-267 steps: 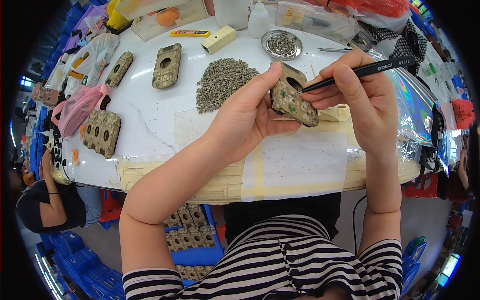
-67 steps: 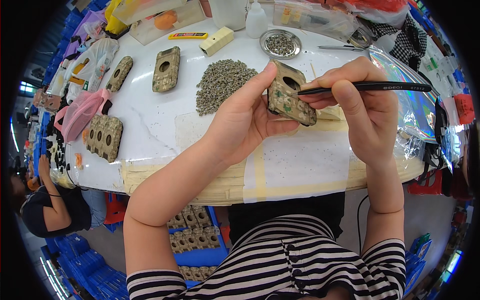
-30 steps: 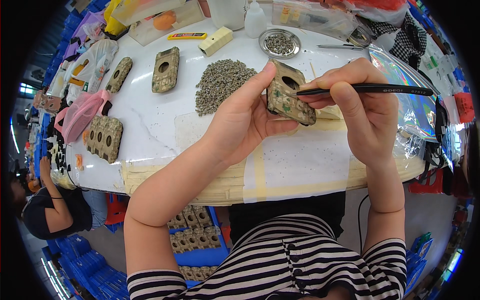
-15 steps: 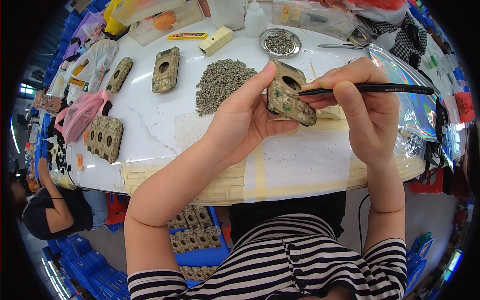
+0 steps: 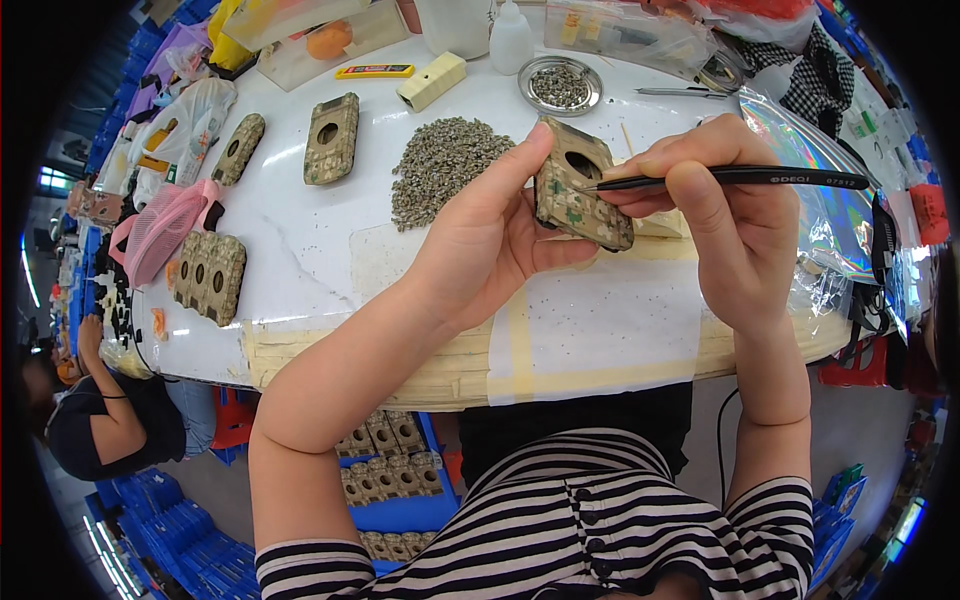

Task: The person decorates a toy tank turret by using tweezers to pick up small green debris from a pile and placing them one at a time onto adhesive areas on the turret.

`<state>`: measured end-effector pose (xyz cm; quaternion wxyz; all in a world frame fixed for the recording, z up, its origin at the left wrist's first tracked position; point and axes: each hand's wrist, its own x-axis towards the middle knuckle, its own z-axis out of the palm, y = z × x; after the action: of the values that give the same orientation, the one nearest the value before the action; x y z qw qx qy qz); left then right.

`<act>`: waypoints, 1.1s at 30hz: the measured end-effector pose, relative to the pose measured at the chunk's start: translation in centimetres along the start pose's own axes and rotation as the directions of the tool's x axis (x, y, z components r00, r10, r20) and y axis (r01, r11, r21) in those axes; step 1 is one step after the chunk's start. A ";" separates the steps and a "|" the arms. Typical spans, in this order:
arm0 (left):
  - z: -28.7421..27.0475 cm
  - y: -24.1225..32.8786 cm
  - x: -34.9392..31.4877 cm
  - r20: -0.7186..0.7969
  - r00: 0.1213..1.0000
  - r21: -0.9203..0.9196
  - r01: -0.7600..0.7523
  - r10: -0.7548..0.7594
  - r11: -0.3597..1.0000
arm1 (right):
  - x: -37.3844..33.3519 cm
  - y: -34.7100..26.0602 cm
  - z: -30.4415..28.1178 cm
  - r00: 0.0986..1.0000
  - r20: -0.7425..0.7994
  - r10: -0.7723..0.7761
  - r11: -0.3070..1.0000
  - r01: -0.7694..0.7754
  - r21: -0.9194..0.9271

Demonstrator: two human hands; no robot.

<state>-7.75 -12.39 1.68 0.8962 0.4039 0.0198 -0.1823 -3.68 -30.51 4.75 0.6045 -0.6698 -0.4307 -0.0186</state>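
White table (image 5: 300,235) with taped front edge (image 5: 275,345), grey floor (image 5: 845,430), red stool (image 5: 234,415); glowing strip lights (image 5: 99,552) lower left

Left hand (image 5: 488,228) cups (thumb (image 5: 522,160) extended) while right hand (image 5: 738,205) pinches.

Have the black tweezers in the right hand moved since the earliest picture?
Yes: against the round metal dish, the rear end of the black tweezers has swung lower and further right in the view.

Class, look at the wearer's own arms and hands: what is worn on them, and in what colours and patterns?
The left hand and right hand are both ungloved, and the forearms are bare. The short sleeves have black and white stripes running round the arm.
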 end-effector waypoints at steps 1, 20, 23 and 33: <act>0.0 0.0 0.0 -0.002 1.000 -0.001 0.003 -0.003 1.000 | 0.0 0.0 0.0 1.000 0.003 0.001 1.000 -0.001 -0.004; -0.2 0.3 0.0 0.041 0.999 -0.050 0.017 -0.015 0.999 | 0.0 -0.1 -0.1 0.997 -0.074 -0.014 0.996 0.020 0.088; 0.0 0.2 0.1 0.005 1.000 -0.038 -0.002 0.002 0.999 | -0.2 -0.5 -1.1 0.992 -0.118 -0.047 0.994 0.058 0.090; -0.2 0.3 0.2 -0.032 0.999 -0.011 -0.033 0.032 0.999 | -3.7 -1.3 -2.5 0.969 -0.232 -0.082 0.761 -0.090 -0.642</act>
<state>-7.44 -12.06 1.73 0.9010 0.4017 0.0284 -0.1611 -5.50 -34.77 4.44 0.3843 -0.8305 -0.3179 -0.2480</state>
